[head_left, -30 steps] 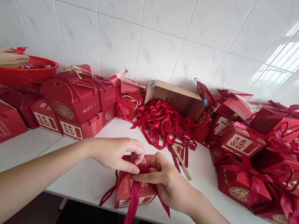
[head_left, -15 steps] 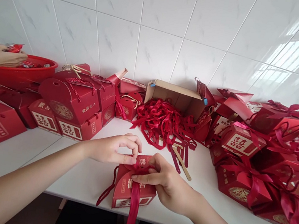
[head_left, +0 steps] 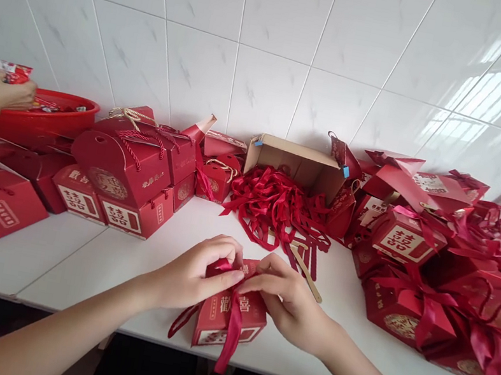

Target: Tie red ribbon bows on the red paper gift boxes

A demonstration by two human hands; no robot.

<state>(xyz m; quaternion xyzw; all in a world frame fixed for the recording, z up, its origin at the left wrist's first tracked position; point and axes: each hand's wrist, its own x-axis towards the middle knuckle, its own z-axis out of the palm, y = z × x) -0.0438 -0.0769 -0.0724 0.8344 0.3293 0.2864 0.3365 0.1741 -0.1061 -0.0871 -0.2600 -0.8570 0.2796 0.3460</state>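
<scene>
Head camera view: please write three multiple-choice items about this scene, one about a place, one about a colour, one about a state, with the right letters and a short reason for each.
1. Where does the loose heap of ribbons lie?
A. spilling from the cardboard box by the wall
B. in the red basin
C. under the table

2. What colour is the ribbon on the small gift box at the front edge of the table?
A. gold
B. red
C. white

3. What are the left hand and right hand doing?
A. resting flat on the table
B. lifting the cardboard box
C. pinching ribbon on top of the small gift box

Answers: 1 A, the heap lies at the box's open side. 2 B, its tail hangs red down the front. 3 C, both sets of fingertips meet at the box top.
</scene>
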